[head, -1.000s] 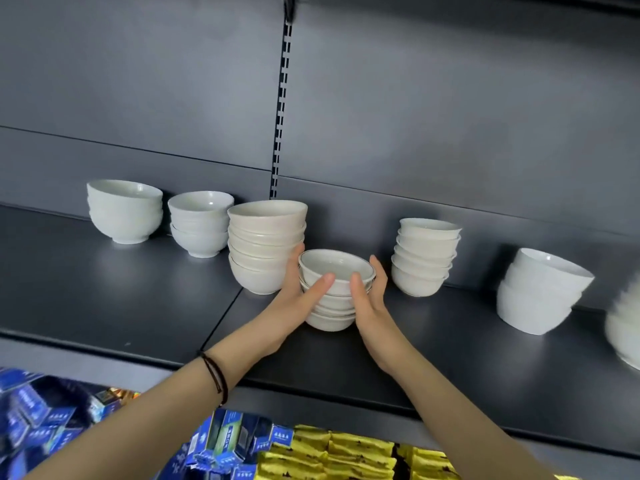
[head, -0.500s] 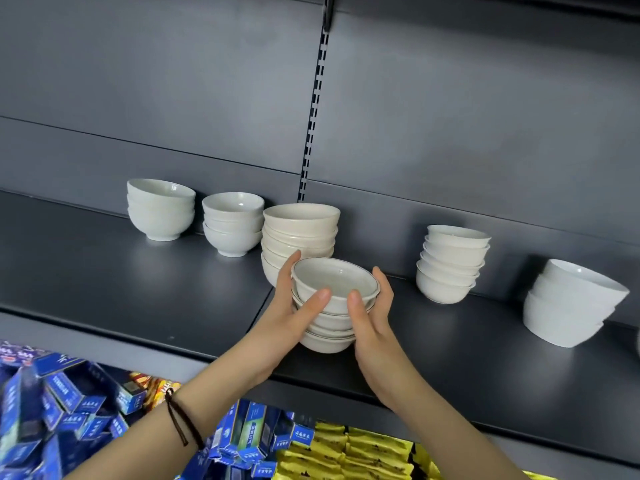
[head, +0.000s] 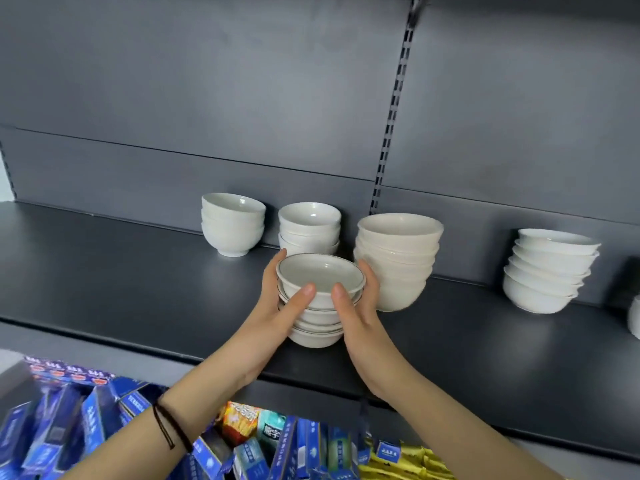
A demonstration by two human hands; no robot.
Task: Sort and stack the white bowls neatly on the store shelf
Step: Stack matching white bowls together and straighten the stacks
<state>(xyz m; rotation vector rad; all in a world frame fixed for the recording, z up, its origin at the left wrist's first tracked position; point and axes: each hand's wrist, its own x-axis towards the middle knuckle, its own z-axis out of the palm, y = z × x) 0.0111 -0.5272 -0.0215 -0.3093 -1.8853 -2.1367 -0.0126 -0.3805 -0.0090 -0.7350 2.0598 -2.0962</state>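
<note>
gripping the small bowl stack (head: 318,329) from both sides, left hand (head: 273,306) and right hand (head: 358,308) wrapped round it, thumbs on the near rim. it's at the near edge of the shelf (head: 138,299), probably resting there, just left of the bigger bowl stack (head: 398,261).

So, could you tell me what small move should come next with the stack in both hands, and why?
Probably shift the held stack left, toward bare shelf beside the leftmost stack. The left hand and right hand grip it near the front edge; the narrow stack and large stack stand right behind it.
</note>
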